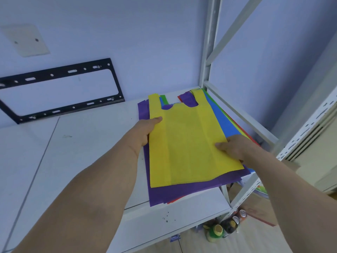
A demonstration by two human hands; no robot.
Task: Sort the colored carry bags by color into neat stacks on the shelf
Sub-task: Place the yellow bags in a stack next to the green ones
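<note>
My left hand (144, 131) and right hand (231, 146) pinch the yellow bag (187, 143) atop the unsorted pile (182, 192) on the shelf (73, 152); next, I'd lift it clear to start a yellow stack

It looked like a storeroom or back room of a shop. A white metal shelf (91, 152) with slotted uprights stood against a bare bluish wall (145, 42). Left of the shelf's corner post, a black mounting bracket (60, 88) leaned on that wall. Below the shelf, bottles and cans (226, 225) stood on a wooden floor. A mixed pile of coloured carry bags (182, 143) lay on the shelf.
</note>
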